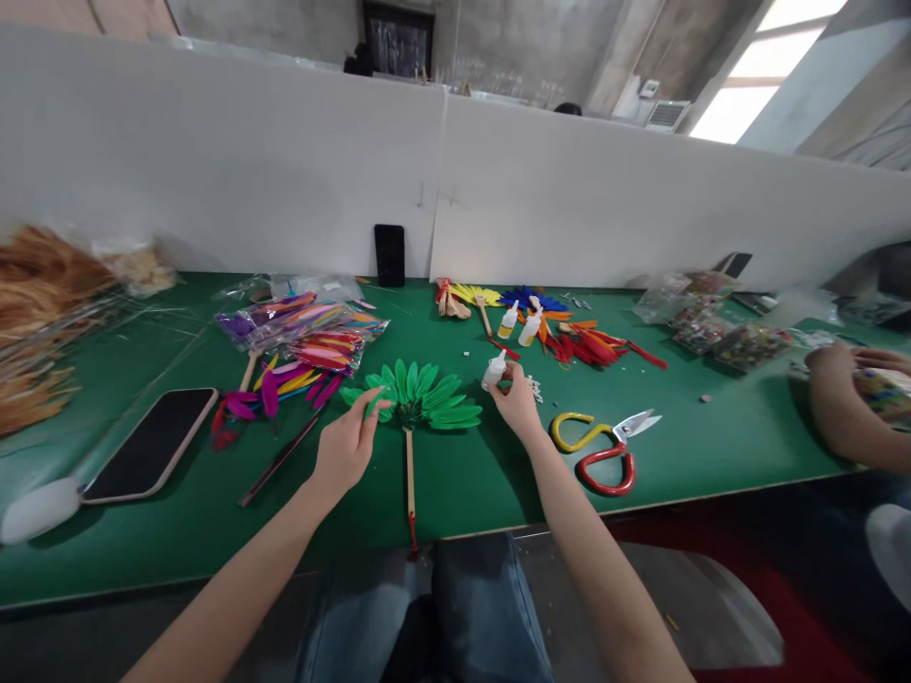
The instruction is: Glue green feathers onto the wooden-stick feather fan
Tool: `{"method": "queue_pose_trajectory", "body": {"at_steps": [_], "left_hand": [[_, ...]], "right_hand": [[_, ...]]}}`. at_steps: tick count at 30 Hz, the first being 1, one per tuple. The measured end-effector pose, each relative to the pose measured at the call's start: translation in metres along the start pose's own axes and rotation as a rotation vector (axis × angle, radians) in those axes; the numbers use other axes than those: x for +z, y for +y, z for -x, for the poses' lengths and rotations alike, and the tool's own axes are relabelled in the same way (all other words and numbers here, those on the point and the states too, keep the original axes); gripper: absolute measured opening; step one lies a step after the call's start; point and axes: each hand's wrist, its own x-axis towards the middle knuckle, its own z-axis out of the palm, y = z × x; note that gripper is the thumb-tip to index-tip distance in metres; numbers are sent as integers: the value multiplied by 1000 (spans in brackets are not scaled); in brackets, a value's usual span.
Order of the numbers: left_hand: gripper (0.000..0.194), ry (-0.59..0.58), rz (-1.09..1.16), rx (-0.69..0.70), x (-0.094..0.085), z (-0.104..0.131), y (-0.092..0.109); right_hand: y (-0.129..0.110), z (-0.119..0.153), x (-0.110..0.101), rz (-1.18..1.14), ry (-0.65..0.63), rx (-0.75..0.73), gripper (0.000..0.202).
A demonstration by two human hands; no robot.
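In front of me lies a green feather fan [434, 394] with a wooden handle [409, 474] and a red tassel at its lower end. My left hand [348, 436] is at the fan's left edge, its fingers closed on a green feather [376, 402]; whether that feather is fixed to the fan I cannot tell. To the right of the fan, my right hand [516, 396] grips a small white glue bottle [493, 371], nozzle upward. Small white pieces [533, 387] lie just beyond that hand. Scissors [604, 446] with one yellow and one red handle rest to its right.
Two more glue bottles [530, 327] stand behind, near yellow, blue and red feather fans [594, 343]. Bagged coloured feathers [306, 327], a phone [157, 444] and a dark stick [281, 460] lie left. Another phone [390, 254] leans on the white partition [285, 171]. A co-worker's arm [846, 403] is at right.
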Motion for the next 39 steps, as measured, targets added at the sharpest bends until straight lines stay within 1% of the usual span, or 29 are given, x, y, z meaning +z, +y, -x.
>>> {"method": "queue_pose_trajectory", "body": {"at_steps": [4, 5, 6, 7, 8, 10, 11, 12, 13, 14, 15, 16, 17, 18, 20, 21, 23, 25, 29, 32, 33, 35, 37, 39], "left_hand": [[49, 176, 273, -116, -16, -12, 4], [52, 205, 319, -143, -21, -17, 5], [53, 201, 351, -171, -26, -22, 5], [54, 159, 370, -202, -31, -28, 6], [54, 79, 392, -222, -37, -34, 7], [53, -184, 433, -224, -46, -46, 12], [53, -339, 435, -201, -50, -52, 16], [53, -492, 422, -166, -52, -58, 20], [53, -624, 398, -126, -53, -64, 26], [52, -740, 366, -82, -51, -69, 32], [51, -818, 327, -39, -48, -75, 38], [49, -863, 288, -5, -44, -80, 43], [48, -901, 262, 26, -39, -84, 48], [46, -921, 245, 47, -34, -88, 50], [43, -897, 229, 53, -25, -93, 50], [41, -859, 232, 45, -22, -94, 48], [38, -743, 242, 29, -20, -95, 38], [38, -602, 256, 9, -22, -93, 24], [40, -315, 241, -49, -22, -87, -4], [38, -167, 191, -35, -17, -81, -16], [36, -140, 166, -7, -15, -79, -17], [32, -131, 120, 85, -13, -73, -17], [31, -171, 89, 183, -11, -66, -16], [32, -229, 61, 237, -9, -59, -16]], "right_hand": [[2, 2, -3, -31, 24, 16, 47], [2, 4, -5, -38, 40, 20, 48], [1, 7, -9, -43, 67, 23, 48], [-1, 11, -13, -45, 107, 26, 47], [-6, 16, -18, -43, 157, 30, 45], [-22, 26, -28, -50, 278, 34, 36], [-34, 31, -32, -64, 328, 30, 34], [-47, 35, -34, -135, 357, 15, 33], [-62, 37, -35, -230, 248, -12, 32], [-78, 37, -33, -332, 47, -32, 33], [-92, 36, -30, -405, -174, -49, 36], [-105, 32, -25, -442, -343, -73, 39], [-115, 28, -19, -449, -425, -87, 37], [-123, 22, -12, -418, -467, -115, 34], [-129, 10, 1, -343, -430, -126, 34], [-129, 5, 5, -325, -408, -119, 35], [-123, -6, 10, -321, -389, -86, 38], [-113, -14, 11, -327, -423, -58, 42], [-98, -30, 9, -328, -553, -26, 42], [-91, -38, 16, -336, -628, -2, 44], [-89, -39, 20, -338, -638, 12, 46], [-84, -40, 28, -340, -632, 40, 48], [-80, -38, 34, -337, -605, 59, 42], [-76, -36, 36, -332, -586, 62, 33]]}}
